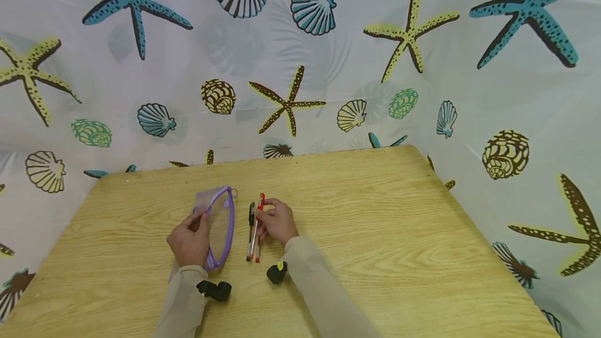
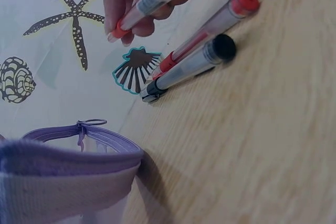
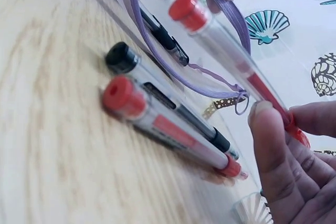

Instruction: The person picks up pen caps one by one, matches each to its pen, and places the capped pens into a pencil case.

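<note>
A clear pouch with a purple zipper rim (image 1: 231,228) lies open on the table, its near edge pinched by my left hand (image 1: 190,239). Beside it, my right hand (image 1: 280,221) pinches a red pen (image 3: 223,45) between thumb and finger, tilted and raised off the wood. Under that hand, a black pen (image 3: 142,74) and another red pen (image 3: 173,129) lie side by side on the table. Through the pouch opening in the right wrist view, a black pen (image 3: 163,38) shows inside. The left wrist view does not show my left hand's fingers clearly.
The wood-grain table (image 1: 375,213) stretches right and left of the hands. A white cloth (image 1: 328,61) printed with starfish and shells hangs along the table's back and right edges. A ring pull (image 1: 235,192) sits at the far end of the zipper.
</note>
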The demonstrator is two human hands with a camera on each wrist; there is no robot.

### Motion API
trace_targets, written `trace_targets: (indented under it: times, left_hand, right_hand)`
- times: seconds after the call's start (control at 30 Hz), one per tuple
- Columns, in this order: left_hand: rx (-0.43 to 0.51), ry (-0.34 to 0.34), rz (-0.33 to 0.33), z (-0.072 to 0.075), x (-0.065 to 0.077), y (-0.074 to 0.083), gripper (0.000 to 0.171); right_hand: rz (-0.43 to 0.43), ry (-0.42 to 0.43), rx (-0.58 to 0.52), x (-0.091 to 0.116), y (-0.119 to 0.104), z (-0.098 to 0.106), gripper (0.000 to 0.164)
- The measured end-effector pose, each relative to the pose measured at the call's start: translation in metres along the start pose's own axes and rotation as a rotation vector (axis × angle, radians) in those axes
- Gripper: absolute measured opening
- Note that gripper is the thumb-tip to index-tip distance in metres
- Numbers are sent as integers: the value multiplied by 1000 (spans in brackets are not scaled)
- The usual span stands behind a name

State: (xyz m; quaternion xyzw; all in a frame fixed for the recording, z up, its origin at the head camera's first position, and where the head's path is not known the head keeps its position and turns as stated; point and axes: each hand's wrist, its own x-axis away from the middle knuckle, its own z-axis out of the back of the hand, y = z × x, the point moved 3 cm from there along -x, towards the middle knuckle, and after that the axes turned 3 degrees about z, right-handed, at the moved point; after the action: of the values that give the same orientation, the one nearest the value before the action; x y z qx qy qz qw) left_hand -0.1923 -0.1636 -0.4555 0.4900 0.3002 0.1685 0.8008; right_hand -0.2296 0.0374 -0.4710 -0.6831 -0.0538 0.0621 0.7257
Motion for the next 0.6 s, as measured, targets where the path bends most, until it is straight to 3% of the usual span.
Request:
trace_targets:
  times: [0.6]
  left_hand:
    - [-18,-11,-3,1,0,0,19]
  right_hand:
    - [11,-90,50,-12,-13,-24,42]
